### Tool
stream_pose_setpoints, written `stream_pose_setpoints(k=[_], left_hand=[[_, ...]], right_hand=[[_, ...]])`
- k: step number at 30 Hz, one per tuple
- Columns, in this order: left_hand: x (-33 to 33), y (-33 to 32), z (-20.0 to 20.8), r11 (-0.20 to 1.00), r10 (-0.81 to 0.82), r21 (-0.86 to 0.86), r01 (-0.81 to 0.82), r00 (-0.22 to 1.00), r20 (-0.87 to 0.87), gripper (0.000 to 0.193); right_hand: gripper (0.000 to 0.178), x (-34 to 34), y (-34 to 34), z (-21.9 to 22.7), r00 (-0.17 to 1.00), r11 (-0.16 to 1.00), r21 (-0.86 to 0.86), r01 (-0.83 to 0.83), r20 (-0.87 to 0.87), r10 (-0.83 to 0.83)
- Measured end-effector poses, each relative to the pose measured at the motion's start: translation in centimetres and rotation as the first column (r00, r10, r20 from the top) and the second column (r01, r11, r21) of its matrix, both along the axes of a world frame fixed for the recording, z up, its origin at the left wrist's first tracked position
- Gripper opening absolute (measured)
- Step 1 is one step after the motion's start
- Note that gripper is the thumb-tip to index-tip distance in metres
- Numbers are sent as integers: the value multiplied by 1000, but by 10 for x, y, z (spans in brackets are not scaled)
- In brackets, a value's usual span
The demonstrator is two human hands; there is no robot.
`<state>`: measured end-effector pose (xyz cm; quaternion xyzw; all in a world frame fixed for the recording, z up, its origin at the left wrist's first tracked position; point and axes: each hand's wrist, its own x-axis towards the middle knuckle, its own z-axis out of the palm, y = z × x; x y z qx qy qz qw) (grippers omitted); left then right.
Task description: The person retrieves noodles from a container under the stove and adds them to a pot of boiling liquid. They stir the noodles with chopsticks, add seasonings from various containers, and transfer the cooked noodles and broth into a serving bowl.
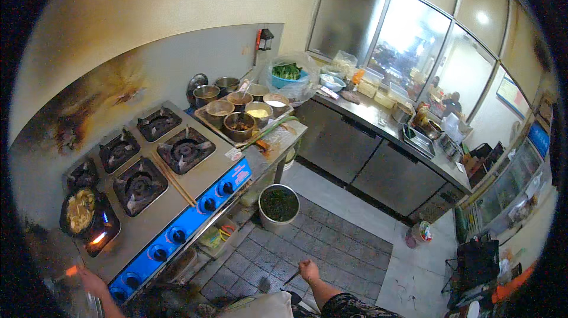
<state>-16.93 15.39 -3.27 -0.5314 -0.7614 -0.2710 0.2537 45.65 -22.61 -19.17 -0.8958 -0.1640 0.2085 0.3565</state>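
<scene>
Showed the left hand at lower left, just beside the left end of the stove, next to a small orange patch; could not tell its grip, released or closed. Showed the right hand at lower centre, fingers curled inward, against the tiled floor; could not tell whether clenched around anything. Located the pan of pale food at the stove's left end, with flame visible beside it. Included also wooden sticks lying between burners, steel pots beyond the stove's right end, a bucket of dark green contents, and, farther back, the counter.
</scene>
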Motion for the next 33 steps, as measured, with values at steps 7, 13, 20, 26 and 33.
stream_pose_setpoints(k=[7,13,20,26,33], left_hand=[[-23,8,-14,994,-22,-103,23,1000,14,42],[10,10,1,987,-155,54,149,822,549,43],[-37,26,-33,965,-262,110,240,925,276,44],[-32,26,-30,952,-295,84,294,812,503,43],[-21,19,-12,985,-154,13,172,843,515,44]], right_hand=[[33,-4,6,17,998,978,-205,-26,45,36],[32,7,-7,-7,998,986,-166,-6,67,17],[32,-1,7,8,999,968,-252,16,35,-7],[32,0,2,10,999,975,-222,8,45,2],[34,0,5,8,997,982,-183,-41,59,53]])
